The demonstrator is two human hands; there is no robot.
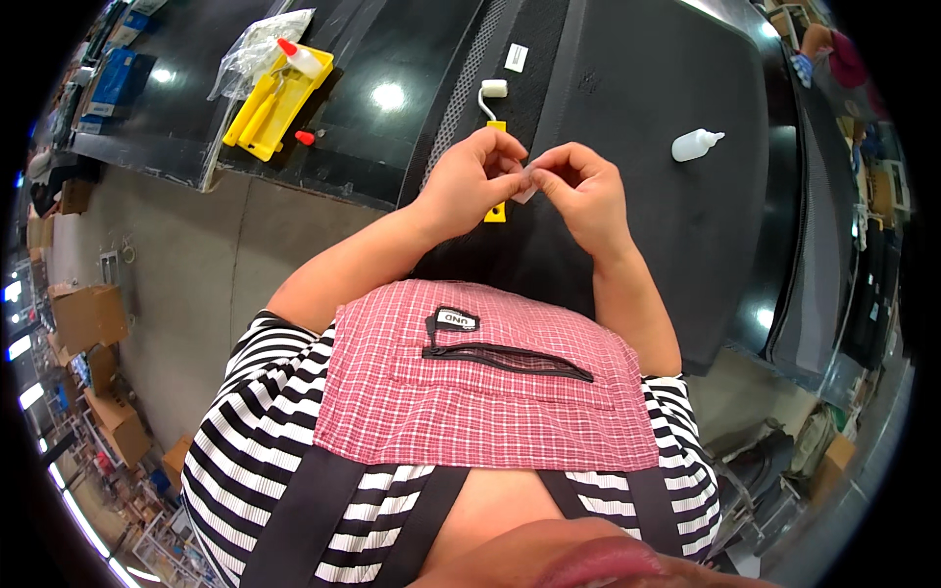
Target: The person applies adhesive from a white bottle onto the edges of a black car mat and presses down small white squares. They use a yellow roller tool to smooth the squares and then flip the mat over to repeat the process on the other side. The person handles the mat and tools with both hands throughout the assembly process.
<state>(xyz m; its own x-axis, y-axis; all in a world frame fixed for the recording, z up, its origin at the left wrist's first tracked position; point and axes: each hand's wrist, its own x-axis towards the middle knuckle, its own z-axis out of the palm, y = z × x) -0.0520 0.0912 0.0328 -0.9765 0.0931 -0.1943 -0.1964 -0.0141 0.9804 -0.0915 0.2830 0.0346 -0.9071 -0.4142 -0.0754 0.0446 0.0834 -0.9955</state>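
My left hand (463,186) and my right hand (590,204) meet over the near part of the black material, fingertips pinched together. Between them is a small whitish piece (526,193), thin like a label; the fingers cover most of it. Beneath my left fingers lies a small paint roller, its white roller head (495,88) pointing away from me and its yellow handle (495,213) partly hidden by the hand. A white label (516,58) lies on the dark strip beyond the roller. Off to the right, a white squeeze bottle (696,145) stands on the black panel (667,235).
At the far left of the table (358,147), a yellow tray (263,145) holds a red-tipped white bottle (302,61), beside a clear plastic bag (257,49). A red cap (305,138) lies nearby. Another person's blue-gloved hand (803,69) shows at the far right.
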